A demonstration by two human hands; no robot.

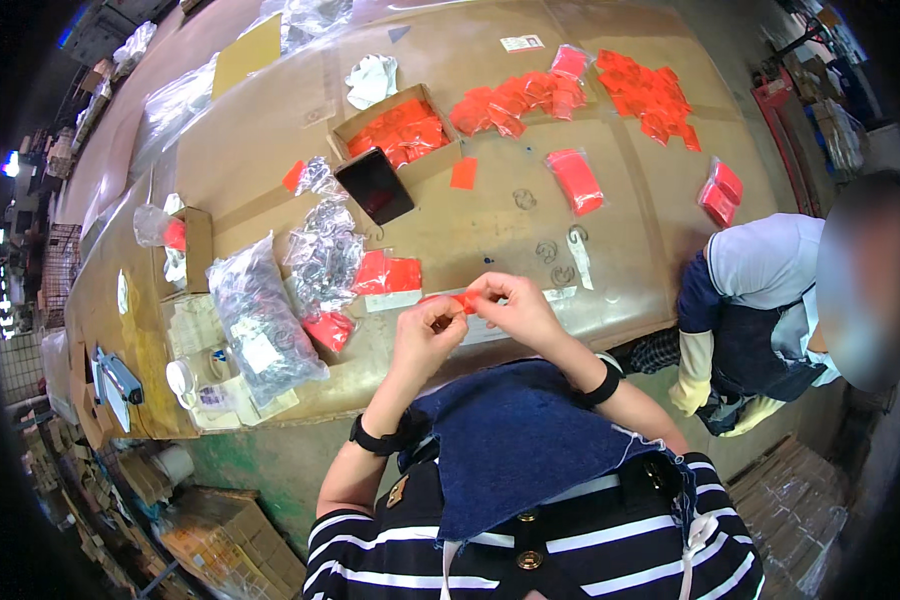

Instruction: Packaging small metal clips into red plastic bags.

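At the table's near edge, my left hand and my right hand meet with fingers pinched. Between their fingertips is a small red plastic packet, mostly hidden by the fingers. Just beyond my left hand lie flat red packets on a white strip. Left of these spreads a heap of shiny silvery pieces, too small to make out singly. A red packet lies below the heap. Beside it rests a large clear plastic bag filled with dark grey pieces.
Farther off, an open cardboard box holds red packets, with a dark tablet-like object leaning against it. Red packets are piled at the far right. A co-worker in gloves is at the right. A white-lidded jar stands left.
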